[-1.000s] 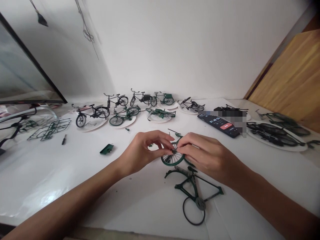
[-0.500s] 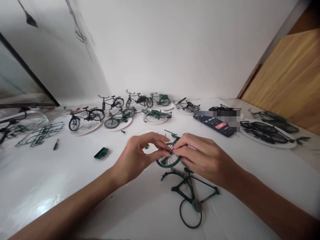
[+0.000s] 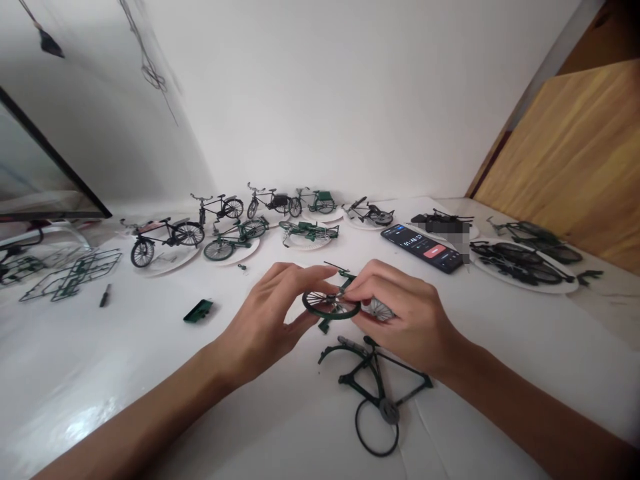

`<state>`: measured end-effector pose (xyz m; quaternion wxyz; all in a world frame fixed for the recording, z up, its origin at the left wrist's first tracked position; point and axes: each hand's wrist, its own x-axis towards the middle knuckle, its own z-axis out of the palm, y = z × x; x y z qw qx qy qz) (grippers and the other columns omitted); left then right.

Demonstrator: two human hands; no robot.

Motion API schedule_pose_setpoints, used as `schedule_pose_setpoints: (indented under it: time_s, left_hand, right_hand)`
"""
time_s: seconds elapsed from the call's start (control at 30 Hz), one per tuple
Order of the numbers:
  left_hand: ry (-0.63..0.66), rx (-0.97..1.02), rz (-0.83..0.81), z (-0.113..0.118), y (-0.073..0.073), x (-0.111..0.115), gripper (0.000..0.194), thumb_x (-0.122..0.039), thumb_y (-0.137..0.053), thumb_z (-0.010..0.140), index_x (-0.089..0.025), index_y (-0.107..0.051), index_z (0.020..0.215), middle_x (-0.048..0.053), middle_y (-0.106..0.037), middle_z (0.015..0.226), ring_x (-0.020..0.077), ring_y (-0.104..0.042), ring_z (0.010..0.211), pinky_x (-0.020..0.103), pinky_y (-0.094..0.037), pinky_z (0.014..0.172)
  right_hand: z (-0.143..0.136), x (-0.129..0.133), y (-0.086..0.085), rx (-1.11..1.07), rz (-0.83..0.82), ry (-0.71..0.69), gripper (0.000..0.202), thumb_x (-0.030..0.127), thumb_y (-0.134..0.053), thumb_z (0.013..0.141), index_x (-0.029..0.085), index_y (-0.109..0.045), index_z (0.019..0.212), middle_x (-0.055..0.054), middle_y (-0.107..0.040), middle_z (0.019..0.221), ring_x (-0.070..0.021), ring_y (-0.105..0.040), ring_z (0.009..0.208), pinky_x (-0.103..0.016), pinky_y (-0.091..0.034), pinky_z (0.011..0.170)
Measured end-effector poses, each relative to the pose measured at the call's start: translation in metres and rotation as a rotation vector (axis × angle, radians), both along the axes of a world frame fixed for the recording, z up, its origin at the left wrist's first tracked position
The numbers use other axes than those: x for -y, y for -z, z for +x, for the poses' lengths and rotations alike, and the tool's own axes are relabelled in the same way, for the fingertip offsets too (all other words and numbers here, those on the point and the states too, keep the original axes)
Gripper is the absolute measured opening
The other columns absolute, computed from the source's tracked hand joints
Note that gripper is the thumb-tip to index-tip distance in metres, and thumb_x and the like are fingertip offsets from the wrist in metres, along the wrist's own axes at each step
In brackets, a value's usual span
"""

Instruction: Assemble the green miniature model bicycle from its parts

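A small spoked model bicycle wheel (image 3: 332, 308) with a dark green rim is held up between both hands, tilted nearly flat. My left hand (image 3: 277, 303) grips its rim from the left, with thumb and fingers curved around it. At the hub and right side, my right hand (image 3: 397, 307) pinches with its fingertips; any small part between them is too hidden to make out. Behind and beneath the right fingers shows a second spoked wheel (image 3: 379, 309). Nearer to me lies a green model bicycle frame (image 3: 376, 380) with a thin black ring (image 3: 358, 437) beside its chainwheel.
Several model bicycles (image 3: 170, 237) stand or lie on white plates along the wall. A phone (image 3: 423, 248) lies behind my right hand. Left are a green tray-like part (image 3: 199, 311), a small screwdriver (image 3: 105, 295) and green wire-like frames (image 3: 70, 273). A wooden panel (image 3: 565, 153) leans at right.
The wheel has turned from near upright to nearly flat. My left hand has shifted from the hub to the rim, while my right hand stays at the hub. The view has shifted slightly.
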<state>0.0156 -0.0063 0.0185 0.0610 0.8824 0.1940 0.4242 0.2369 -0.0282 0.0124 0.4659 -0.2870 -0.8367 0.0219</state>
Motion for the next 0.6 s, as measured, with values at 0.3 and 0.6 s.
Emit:
schedule_pose_setpoints:
  time_s: [0.3,0.6]
  left_hand:
    - [0.000,-0.027,0.086,0.0004,-0.0050,0.0003,0.040,-0.006,-0.067,0.090,-0.015,-0.051,0.126,0.004,-0.075,0.101,0.0157,-0.065,0.087,0.034,-0.050,0.082]
    - [0.026,-0.099,0.245,-0.0055,-0.0024,-0.0065,0.028,-0.006,-0.065,0.091,-0.016,-0.054,0.115,0.005,-0.072,0.097,0.0161,-0.065,0.091,0.043,-0.051,0.100]
  right_hand:
    - [-0.0006,0.0015,0.0033,-0.004,-0.043,0.031,0.014,0.001,-0.060,0.084,0.015,-0.062,0.087,-0.003,-0.059,0.082,-0.0129,-0.055,0.069,-0.028,-0.043,0.057]
    - [-0.0069,0.0051,0.0026,-0.055,-0.136,0.039,0.015,0.004,-0.061,0.085,0.019,-0.060,0.084,0.000,-0.058,0.082,-0.0122,-0.055,0.071,-0.027,-0.045,0.060]
